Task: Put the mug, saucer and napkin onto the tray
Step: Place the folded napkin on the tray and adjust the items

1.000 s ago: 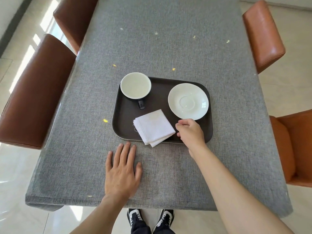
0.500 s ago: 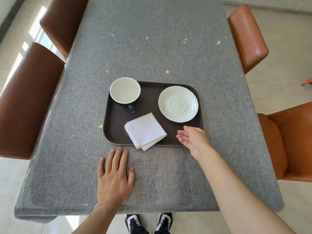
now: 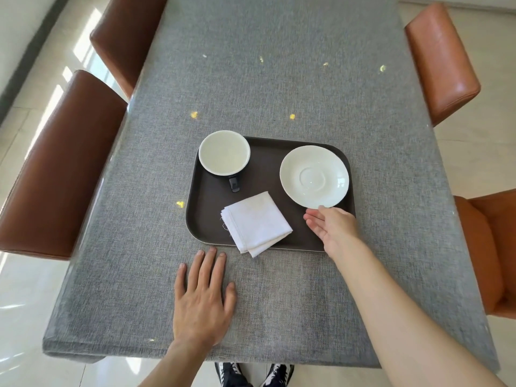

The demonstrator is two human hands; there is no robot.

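A dark brown tray lies on the grey table. On its far left corner stands a dark mug with a white inside, handle pointing toward me. A white saucer rests on the tray's right side. A folded white napkin lies on the near part of the tray, one corner hanging over the front rim. My right hand hovers over the tray's near right corner, open, fingertips at the saucer's near edge. My left hand lies flat and open on the table in front of the tray.
The grey cloth-covered table stretches away from me. Two brown leather chairs stand along the left side and two orange-brown chairs along the right. My shoes show below the table's near edge.
My right hand has let go of the napkin, opened, and moved right and forward to the saucer's near edge. My left hand has stayed flat on the table.
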